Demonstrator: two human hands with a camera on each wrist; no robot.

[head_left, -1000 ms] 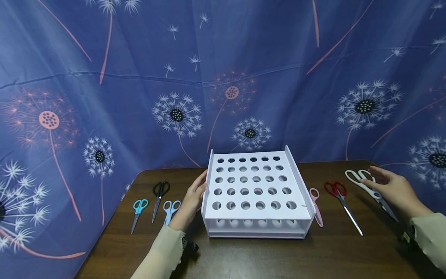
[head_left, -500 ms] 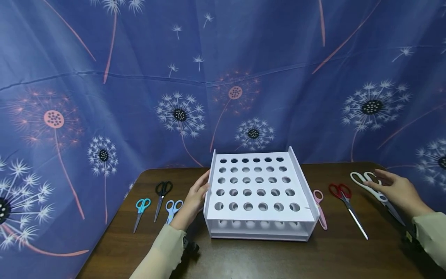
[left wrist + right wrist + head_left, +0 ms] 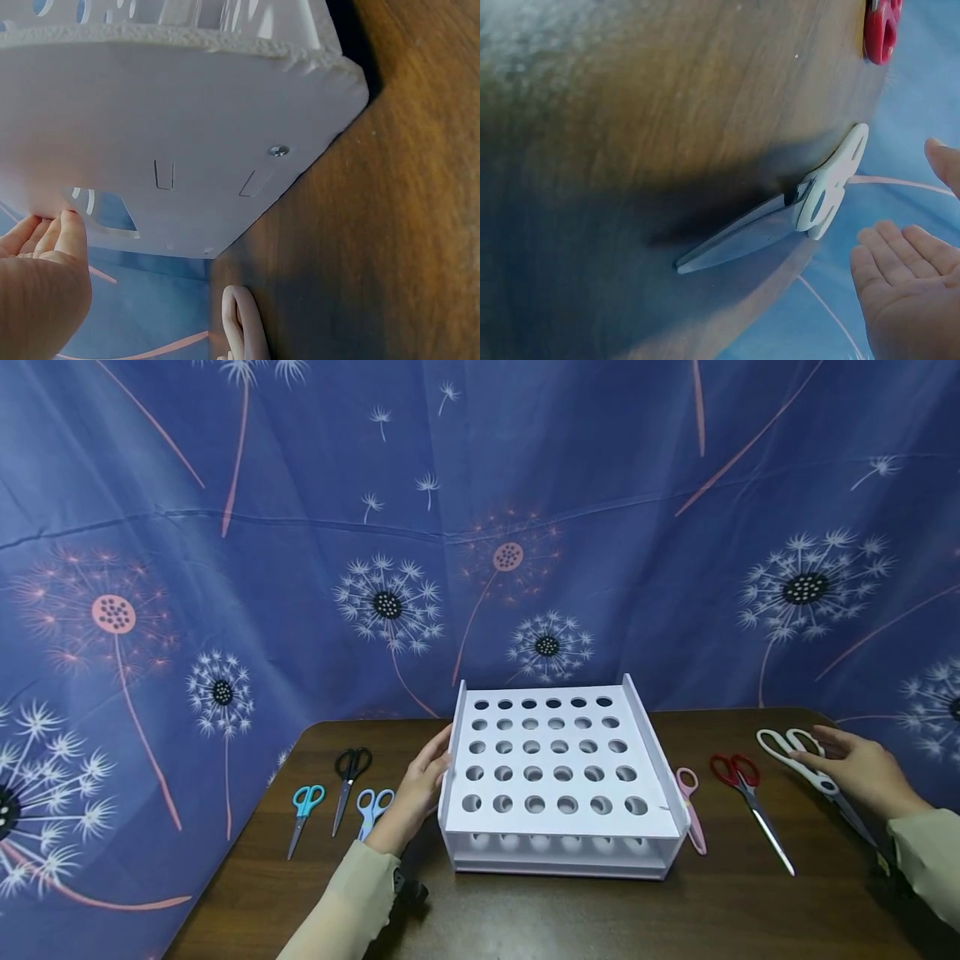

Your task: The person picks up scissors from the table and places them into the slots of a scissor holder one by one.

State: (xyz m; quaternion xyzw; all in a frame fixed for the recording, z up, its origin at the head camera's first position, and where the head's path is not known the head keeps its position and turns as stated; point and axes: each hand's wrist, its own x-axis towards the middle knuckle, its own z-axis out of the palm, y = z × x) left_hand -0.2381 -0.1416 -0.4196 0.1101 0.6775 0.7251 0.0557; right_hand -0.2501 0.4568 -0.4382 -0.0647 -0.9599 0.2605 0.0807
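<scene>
A white rack [image 3: 555, 789] with rows of round holes stands on the brown table. My left hand [image 3: 411, 793] lies against its left side panel. In the left wrist view, the fingertips [image 3: 69, 217] touch that panel beside a cut-out, fingers fairly straight. At the table's far right, my right hand [image 3: 866, 770] hovers over the handles of large white-handled scissors [image 3: 821, 781]. The right wrist view has that hand [image 3: 907, 285] with fingers extended and thumb spread, apart from the scissors and holding nothing. The scissors lie on the table, blades toward the near right.
Red scissors [image 3: 738, 777] and pink scissors [image 3: 692, 814] lie right of the rack. Left of it are black scissors [image 3: 347, 777], teal scissors [image 3: 303, 810] and light blue scissors [image 3: 369, 810]. A blue dandelion-print cloth [image 3: 480, 468] hangs behind the table.
The head view has shifted slightly, so most things sit a little further right in it. Both hands keep their places at the rack and over the white scissors.
</scene>
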